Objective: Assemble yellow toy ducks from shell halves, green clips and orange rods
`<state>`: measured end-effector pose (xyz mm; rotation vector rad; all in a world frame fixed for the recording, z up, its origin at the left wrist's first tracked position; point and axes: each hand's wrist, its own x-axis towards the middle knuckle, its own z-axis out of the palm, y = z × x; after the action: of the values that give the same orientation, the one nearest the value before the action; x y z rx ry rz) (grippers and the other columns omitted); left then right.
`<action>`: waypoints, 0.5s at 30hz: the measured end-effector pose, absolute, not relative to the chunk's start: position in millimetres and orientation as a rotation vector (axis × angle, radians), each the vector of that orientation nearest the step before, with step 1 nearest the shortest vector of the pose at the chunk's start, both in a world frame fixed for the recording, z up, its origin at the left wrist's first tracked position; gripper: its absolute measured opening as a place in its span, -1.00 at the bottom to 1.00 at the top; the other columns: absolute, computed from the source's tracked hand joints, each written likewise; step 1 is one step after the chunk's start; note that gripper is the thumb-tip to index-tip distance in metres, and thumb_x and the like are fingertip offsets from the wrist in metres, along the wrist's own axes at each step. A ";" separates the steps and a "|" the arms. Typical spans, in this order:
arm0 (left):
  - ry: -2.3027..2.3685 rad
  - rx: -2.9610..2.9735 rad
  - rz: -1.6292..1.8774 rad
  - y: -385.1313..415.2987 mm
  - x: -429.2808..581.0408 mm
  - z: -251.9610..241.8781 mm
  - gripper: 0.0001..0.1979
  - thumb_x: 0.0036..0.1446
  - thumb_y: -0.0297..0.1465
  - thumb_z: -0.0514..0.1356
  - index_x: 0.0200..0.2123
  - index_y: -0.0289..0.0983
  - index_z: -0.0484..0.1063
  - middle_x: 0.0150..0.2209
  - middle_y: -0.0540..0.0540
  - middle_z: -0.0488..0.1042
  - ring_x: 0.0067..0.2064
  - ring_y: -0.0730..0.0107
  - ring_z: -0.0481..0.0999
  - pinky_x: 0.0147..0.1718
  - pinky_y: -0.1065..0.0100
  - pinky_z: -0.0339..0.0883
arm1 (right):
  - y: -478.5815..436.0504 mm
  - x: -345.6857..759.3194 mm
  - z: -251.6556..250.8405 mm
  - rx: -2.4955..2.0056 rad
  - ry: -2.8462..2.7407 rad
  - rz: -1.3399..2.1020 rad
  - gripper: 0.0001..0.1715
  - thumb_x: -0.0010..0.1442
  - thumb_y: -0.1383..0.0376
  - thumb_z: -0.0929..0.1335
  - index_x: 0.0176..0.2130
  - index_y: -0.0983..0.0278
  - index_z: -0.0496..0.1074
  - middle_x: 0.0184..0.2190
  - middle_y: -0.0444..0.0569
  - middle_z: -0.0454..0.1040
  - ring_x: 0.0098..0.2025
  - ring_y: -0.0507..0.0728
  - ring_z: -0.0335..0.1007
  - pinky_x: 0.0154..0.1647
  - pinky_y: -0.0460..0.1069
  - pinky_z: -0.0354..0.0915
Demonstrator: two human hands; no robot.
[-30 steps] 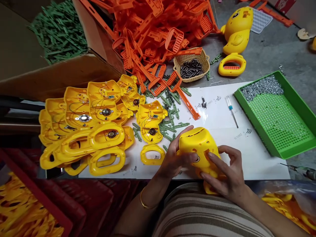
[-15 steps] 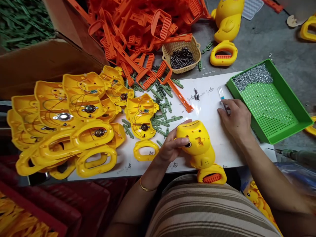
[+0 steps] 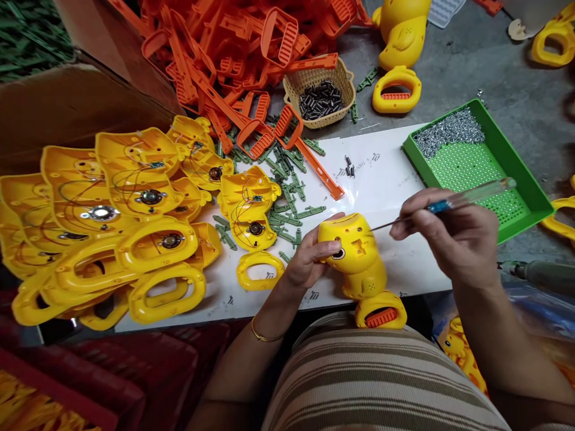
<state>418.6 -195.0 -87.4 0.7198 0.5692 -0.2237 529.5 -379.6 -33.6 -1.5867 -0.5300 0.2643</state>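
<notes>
I have the right hand (image 3: pixel 458 239) clenched around a clear-handled screwdriver (image 3: pixel 480 193), its thin shaft pointing toward nine o'clock; from here I can't tell whether the tip touches the yellow chick toy (image 3: pixel 362 269) or stops just beside its head. With the left hand (image 3: pixel 308 260) I grasp that toy from its nine o'clock side, thumb across the face next to the eye. The toy is tilted over the near edge of the white sheet (image 3: pixel 381 149), its handle (image 3: pixel 381 294) at five o'clock, just by the striped shirt (image 3: pixel 377 377).

Taking the toy as my dial's centre, I see loose black springs (image 3: pixel 349 167) at twelve and the green tray (image 3: pixel 471 164) at two, with small metal screws (image 3: pixel 449 130) heaped in its far end. Green plastic pieces (image 3: pixel 294 200) lie scattered at ten. Overlapping open yellow shells (image 3: pixel 130 161) fill nine o'clock. Farther out, a tan basket (image 3: pixel 326 121) holds more springs between eleven and twelve, beside piled orange parts (image 3: pixel 242 60) at eleven.
</notes>
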 end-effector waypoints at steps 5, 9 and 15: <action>0.566 0.719 -0.210 -196.1 417.5 -89.6 -0.18 -0.21 -0.33 0.42 0.19 -0.34 0.36 -0.02 -0.23 0.58 0.06 -0.09 0.52 0.04 0.09 0.34 | -368.2 517.1 -29.6 -1.660 -0.637 0.236 -0.91 0.27 0.35 0.38 -0.20 0.30 0.51 -0.33 -0.07 0.55 -0.42 0.02 0.57 -0.38 -0.09 0.54; 0.556 0.701 -0.219 -196.2 416.2 -91.4 -0.20 -0.20 -0.34 0.41 0.19 -0.32 0.36 0.02 -0.23 0.57 0.07 -0.08 0.51 0.06 0.10 0.33 | -369.9 522.4 -31.5 -1.735 -0.692 0.230 -0.91 0.25 0.38 0.39 -0.20 0.29 0.51 -0.28 -0.06 0.57 -0.40 0.03 0.57 -0.38 -0.09 0.53; 0.575 0.691 -0.219 -196.4 418.1 -87.6 -0.21 -0.21 -0.35 0.42 0.17 -0.34 0.38 -0.02 -0.23 0.59 0.06 -0.08 0.52 0.04 0.11 0.34 | -376.3 516.5 -21.3 -1.883 -1.092 0.107 -0.82 0.23 0.45 0.37 -0.17 0.24 0.52 -0.26 -0.01 0.58 -0.21 0.11 0.56 -0.23 -0.01 0.51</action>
<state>418.1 -196.4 -87.6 0.6910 0.5752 -0.2194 516.5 -376.3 -21.3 -1.8834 -1.0916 0.1074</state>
